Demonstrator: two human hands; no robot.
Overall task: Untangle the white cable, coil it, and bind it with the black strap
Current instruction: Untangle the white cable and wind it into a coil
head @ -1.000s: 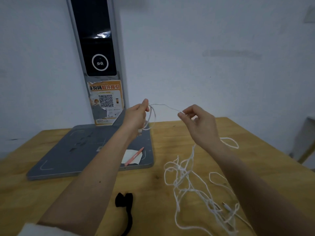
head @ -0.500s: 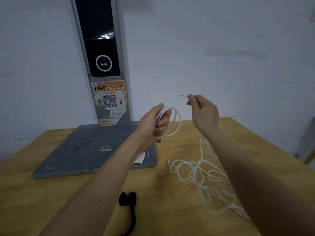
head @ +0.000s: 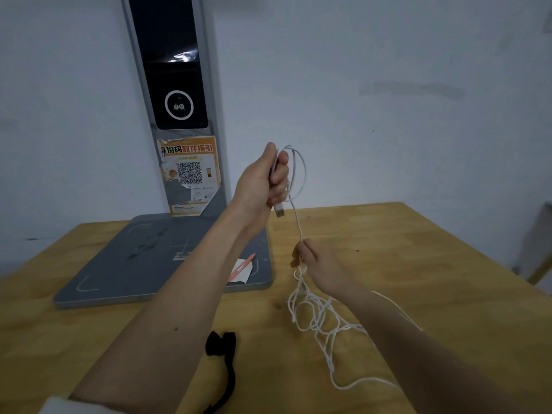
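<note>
My left hand (head: 265, 180) is raised above the table and grips a small coil of the white cable (head: 300, 174), with the USB plug (head: 279, 210) hanging out below the fist. From the coil the cable runs straight down to my right hand (head: 313, 261), which pinches it just above the table. Below that hand the rest of the cable lies in a loose tangle (head: 319, 318) on the wooden table (head: 433, 264). The black strap (head: 222, 351) lies on the table near the front, between my forearms.
A grey flat base (head: 134, 264) with an upright column (head: 176, 85) carrying a dark screen and an orange QR poster stands at the back left. A paper slip and a pink pen (head: 242, 265) lie on the base. The table's right edge is near a chair (head: 537, 249).
My left hand rose with the coil. My right hand dropped from beside the coil down to near the table and now pinches the cable lower along its length.
</note>
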